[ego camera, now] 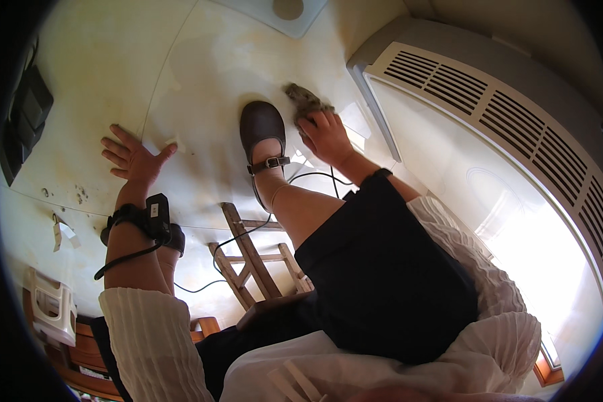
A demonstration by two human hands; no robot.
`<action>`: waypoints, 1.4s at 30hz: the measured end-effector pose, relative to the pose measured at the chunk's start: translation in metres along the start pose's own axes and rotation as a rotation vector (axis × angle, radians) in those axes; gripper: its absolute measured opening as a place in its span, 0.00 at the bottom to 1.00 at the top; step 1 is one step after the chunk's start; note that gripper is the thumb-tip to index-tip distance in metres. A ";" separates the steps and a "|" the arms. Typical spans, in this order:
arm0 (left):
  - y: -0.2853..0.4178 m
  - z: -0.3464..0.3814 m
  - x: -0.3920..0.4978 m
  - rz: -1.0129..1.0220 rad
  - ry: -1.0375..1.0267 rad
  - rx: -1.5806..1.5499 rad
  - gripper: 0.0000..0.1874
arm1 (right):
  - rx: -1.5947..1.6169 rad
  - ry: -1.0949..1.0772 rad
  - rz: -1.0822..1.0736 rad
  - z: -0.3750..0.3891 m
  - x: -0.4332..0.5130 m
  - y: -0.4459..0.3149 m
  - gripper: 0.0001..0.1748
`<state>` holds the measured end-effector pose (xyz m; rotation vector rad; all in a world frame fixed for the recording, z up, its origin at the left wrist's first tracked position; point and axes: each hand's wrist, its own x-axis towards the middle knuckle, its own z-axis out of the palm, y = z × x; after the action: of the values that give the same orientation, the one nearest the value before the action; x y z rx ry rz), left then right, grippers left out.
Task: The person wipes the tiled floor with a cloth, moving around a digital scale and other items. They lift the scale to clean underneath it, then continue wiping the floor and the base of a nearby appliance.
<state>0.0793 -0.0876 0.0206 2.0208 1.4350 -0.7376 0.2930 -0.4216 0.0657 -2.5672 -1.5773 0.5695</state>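
My right hand (326, 135) reaches down to the pale tiled floor (206, 65), its fingers closed on the near end of a crumpled grey-brown cloth (305, 103). The cloth lies on the floor just right of a dark shoe with a buckled strap (263, 125). My left hand (143, 158) is over the floor at the left, fingers spread, holding nothing; whether its palm touches the tiles I cannot tell. A black device (158, 216) is strapped to my left forearm, with a black cable (128, 259) leading off it.
A wooden stool (254, 256) stands beneath me. Along the right runs a white panel with slotted vents (507, 120). Dark boxy objects (27, 118) are at the far left, a white plastic stool (54, 306) at the lower left. Dark specks (82, 194) and a paper scrap (66, 235) lie on the floor.
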 end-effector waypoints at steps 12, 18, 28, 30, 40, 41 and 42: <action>-0.001 0.001 0.000 0.008 -0.004 0.004 0.75 | -0.117 -0.010 0.616 -0.022 -0.045 0.014 0.08; -0.003 0.004 0.002 -0.008 0.002 0.038 0.76 | 0.062 -0.099 0.147 0.009 -0.016 0.006 0.25; -0.001 0.003 0.003 -0.027 -0.003 0.041 0.75 | -0.006 -0.101 0.105 0.017 -0.028 0.005 0.29; -0.002 0.003 0.002 -0.013 0.020 0.022 0.75 | -0.025 -0.200 0.070 0.018 -0.032 0.003 0.31; 0.001 0.001 0.005 -0.049 -0.007 0.084 0.76 | -0.101 -0.226 0.047 0.017 -0.024 0.006 0.32; 0.001 0.001 0.005 -0.034 0.000 0.075 0.76 | -0.082 -0.262 0.043 0.018 -0.025 0.005 0.32; 0.000 0.002 0.003 -0.026 0.004 0.078 0.76 | -0.112 -0.177 0.029 0.018 -0.025 0.004 0.32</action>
<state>0.0797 -0.0870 0.0174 2.0668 1.4576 -0.8130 0.2798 -0.4476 0.0550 -2.6921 -1.6725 0.7515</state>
